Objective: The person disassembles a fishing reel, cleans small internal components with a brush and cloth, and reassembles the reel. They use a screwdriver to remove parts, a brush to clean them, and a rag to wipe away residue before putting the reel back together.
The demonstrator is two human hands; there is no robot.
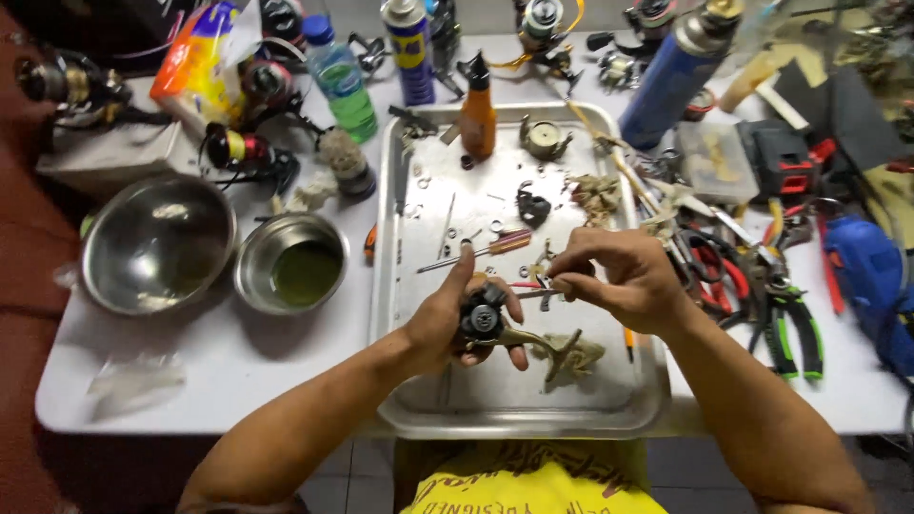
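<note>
My left hand (447, 319) grips a dark fishing reel body (483, 317) with a bronze-coloured foot over the metal tray (400, 286). My right hand (619, 276) is beside it, fingers pinched on a small metal part (545, 276) close to the reel's top. A greasy rag (571, 354) lies under the reel. A wooden-handled screwdriver (495, 247) and several small screws, washers and springs lie on the tray just beyond my hands. A black gear part (533, 205) sits further back.
Two steel bowls (157, 243) (290, 262) stand left of the tray, one holding greenish liquid. An orange squeeze bottle (477, 109), spray cans, a green bottle (343, 81) and other reels crowd the back. Pliers and cutters (762, 295) lie right, with a blue tool (871, 276).
</note>
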